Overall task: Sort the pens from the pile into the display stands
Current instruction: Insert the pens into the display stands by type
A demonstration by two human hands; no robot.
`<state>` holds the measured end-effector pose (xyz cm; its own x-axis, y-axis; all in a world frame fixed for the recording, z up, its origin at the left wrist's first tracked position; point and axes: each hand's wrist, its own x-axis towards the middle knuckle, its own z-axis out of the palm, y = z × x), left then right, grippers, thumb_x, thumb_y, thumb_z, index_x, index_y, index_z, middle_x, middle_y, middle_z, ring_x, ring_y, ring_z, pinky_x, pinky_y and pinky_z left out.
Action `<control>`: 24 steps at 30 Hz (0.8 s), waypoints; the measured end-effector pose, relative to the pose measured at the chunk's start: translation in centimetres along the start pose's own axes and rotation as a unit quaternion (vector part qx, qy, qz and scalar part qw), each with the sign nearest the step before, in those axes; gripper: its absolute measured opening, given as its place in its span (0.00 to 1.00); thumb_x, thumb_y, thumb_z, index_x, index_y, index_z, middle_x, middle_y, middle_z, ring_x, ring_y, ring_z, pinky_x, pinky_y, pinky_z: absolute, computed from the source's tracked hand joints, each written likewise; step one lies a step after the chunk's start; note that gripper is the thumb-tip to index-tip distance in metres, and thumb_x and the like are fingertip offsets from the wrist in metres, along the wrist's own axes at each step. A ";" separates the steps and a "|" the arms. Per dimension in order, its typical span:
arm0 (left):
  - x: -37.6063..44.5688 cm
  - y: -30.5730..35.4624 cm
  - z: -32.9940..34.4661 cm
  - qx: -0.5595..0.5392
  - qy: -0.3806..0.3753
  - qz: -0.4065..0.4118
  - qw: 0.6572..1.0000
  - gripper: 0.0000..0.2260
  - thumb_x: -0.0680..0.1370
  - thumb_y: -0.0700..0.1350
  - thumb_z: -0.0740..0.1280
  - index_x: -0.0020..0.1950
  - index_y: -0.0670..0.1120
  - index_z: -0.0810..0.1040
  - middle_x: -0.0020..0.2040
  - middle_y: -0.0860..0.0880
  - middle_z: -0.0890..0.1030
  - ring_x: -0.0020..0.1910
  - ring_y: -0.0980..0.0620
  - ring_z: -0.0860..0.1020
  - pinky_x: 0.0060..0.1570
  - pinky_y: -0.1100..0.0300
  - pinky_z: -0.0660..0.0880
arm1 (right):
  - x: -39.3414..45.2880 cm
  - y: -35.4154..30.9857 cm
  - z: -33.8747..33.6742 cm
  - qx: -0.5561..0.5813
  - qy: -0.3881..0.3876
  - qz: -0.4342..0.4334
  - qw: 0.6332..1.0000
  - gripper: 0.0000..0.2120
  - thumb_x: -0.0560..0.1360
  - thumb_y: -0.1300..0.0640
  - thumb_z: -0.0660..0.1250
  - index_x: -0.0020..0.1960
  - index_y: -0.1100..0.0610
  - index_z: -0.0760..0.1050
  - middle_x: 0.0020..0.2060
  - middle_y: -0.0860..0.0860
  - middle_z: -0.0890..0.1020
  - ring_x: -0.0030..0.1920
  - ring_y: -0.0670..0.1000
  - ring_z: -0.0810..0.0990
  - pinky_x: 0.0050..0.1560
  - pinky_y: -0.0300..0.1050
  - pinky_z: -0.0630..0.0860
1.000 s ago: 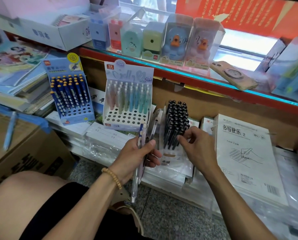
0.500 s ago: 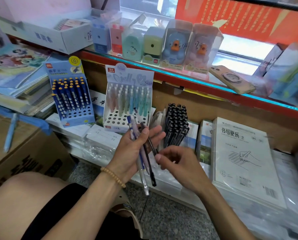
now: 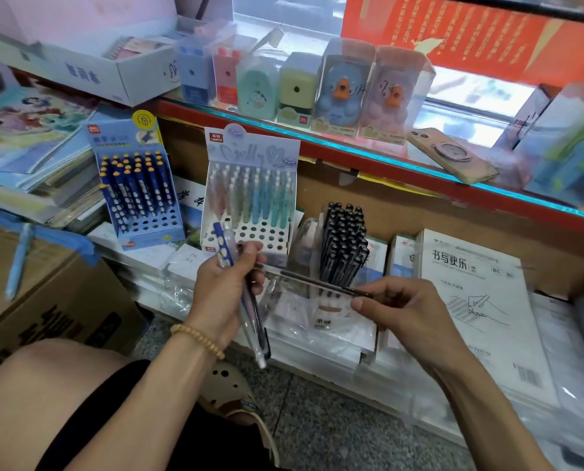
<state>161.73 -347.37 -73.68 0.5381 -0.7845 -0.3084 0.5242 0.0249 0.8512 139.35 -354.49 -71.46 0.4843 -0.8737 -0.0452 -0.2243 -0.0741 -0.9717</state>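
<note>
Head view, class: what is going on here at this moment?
A person is sorting pens in a stationery shop. The left hand grips a small bunch of pens. The right hand pinches one dark pen, drawn out sideways from the bunch, below the black pen stand. It is not yet slotted in.

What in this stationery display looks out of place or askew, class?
A light blue pen lies loose on the cardboard box at far left, away from every stand. A phone also sits among the boxed pencil sharpeners on the glass shelf.
</note>
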 end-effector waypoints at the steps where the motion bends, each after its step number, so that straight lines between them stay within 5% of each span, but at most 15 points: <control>1: 0.0 -0.2 0.1 0.029 -0.015 -0.005 0.999 0.07 0.78 0.41 0.66 0.51 0.39 0.80 0.36 0.48 0.79 0.30 0.55 0.75 0.28 0.65 0.73 | 0.0 -0.2 -0.3 0.001 0.006 -0.005 1.000 0.03 0.66 0.58 0.76 0.39 0.57 0.85 0.26 0.53 0.79 0.29 0.51 0.72 0.31 0.43 0.70; 8: -0.9 -1.8 1.3 0.163 -0.106 -0.026 0.981 0.06 0.79 0.40 0.66 0.46 0.39 0.80 0.32 0.48 0.78 0.27 0.55 0.74 0.26 0.65 0.71 | 0.5 -0.9 -0.7 0.149 0.107 -0.017 0.983 0.03 0.71 0.58 0.72 0.41 0.57 0.84 0.32 0.54 0.83 0.32 0.49 0.79 0.37 0.39 0.79; 14: -1.1 -2.8 1.4 0.202 -0.118 -0.049 0.971 0.10 0.82 0.46 0.62 0.50 0.40 0.78 0.29 0.51 0.72 0.28 0.52 0.73 0.31 0.59 0.71 | 0.7 -1.2 -3.5 0.052 0.206 -0.053 0.976 0.03 0.75 0.64 0.71 0.44 0.58 0.82 0.31 0.50 0.83 0.32 0.48 0.80 0.38 0.41 0.81; 19: -1.2 -2.7 1.5 0.176 -0.123 -0.036 0.976 0.10 0.82 0.46 0.61 0.51 0.40 0.77 0.40 0.45 0.84 0.40 0.45 0.84 0.40 0.56 0.78 | 1.8 0.1 -3.7 -0.066 0.269 -0.084 0.957 0.05 0.72 0.62 0.75 0.45 0.57 0.79 0.36 0.57 0.82 0.36 0.58 0.81 0.42 0.50 0.82; 24: -1.0 -2.9 1.4 0.206 -0.112 -0.003 0.972 0.10 0.82 0.46 0.61 0.48 0.42 0.79 0.44 0.44 0.85 0.44 0.48 0.83 0.40 0.56 0.76 | 3.1 1.2 -1.7 -0.196 0.223 -0.120 0.947 0.07 0.73 0.60 0.75 0.43 0.52 0.78 0.34 0.46 0.80 0.34 0.41 0.77 0.37 0.29 0.74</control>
<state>158.73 -347.51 -75.28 0.3545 -0.9001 -0.2532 0.1931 -0.1945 0.9617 139.10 -358.10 -72.41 0.1746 -0.9186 0.3546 -0.4913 -0.3933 -0.7771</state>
